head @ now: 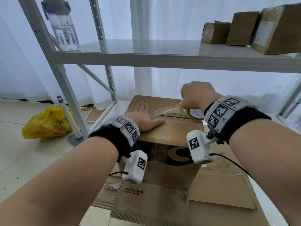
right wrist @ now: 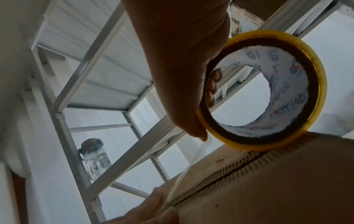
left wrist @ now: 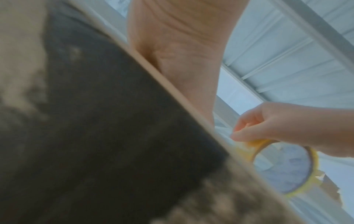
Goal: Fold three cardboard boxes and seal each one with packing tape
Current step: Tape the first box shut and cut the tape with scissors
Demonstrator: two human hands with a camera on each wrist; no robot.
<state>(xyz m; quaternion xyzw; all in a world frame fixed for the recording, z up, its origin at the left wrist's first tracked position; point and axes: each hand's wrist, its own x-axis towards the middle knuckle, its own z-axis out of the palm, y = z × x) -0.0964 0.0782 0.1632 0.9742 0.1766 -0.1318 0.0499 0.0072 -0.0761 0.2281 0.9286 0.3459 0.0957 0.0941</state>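
Observation:
A folded brown cardboard box (head: 169,134) stands on the floor with its top flaps closed along a seam. My left hand (head: 143,115) lies flat with straight fingers on the left end of the top, pressing the start of a clear tape strip (head: 164,110). My right hand (head: 193,95) grips a yellow-edged roll of packing tape (head: 195,114) at the right end of the seam, fingers through its core (right wrist: 254,91). The strip (right wrist: 184,171) stretches from the roll to the left hand (right wrist: 153,209). In the left wrist view the roll (left wrist: 283,168) hangs under the right hand (left wrist: 277,125).
Flattened cardboard sheets (head: 162,204) lie under and in front of the box. A white metal shelf rack (head: 162,59) rises just behind it, holding a water bottle (head: 63,28) and several brown parcels (head: 254,28). A yellow plastic bag (head: 47,123) sits on the floor at left.

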